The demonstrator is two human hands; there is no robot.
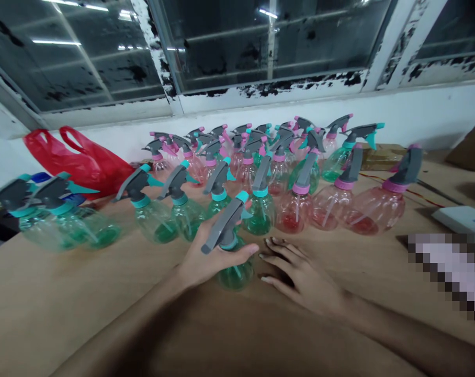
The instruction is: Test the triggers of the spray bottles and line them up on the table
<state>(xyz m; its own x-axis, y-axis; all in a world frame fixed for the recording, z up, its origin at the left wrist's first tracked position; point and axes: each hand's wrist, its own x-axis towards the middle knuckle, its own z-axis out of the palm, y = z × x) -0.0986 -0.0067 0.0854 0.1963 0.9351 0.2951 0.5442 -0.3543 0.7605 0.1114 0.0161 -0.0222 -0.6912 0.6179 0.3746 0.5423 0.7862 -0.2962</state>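
Note:
My left hand is wrapped round the neck and shoulder of a green spray bottle with a grey trigger head and teal collar, standing upright on the wooden table. My right hand lies beside the bottle on its right, fingers spread and curved, tips touching the table close to the bottle's base; it holds nothing. Behind them stands a row of green bottles and a row of pink bottles, all with grey trigger heads.
Several more pink and green spray bottles crowd the back of the table by the white wall. A red plastic bag lies at back left. Two green bottles stand at far left. A white box sits at right, with a blurred patch below it.

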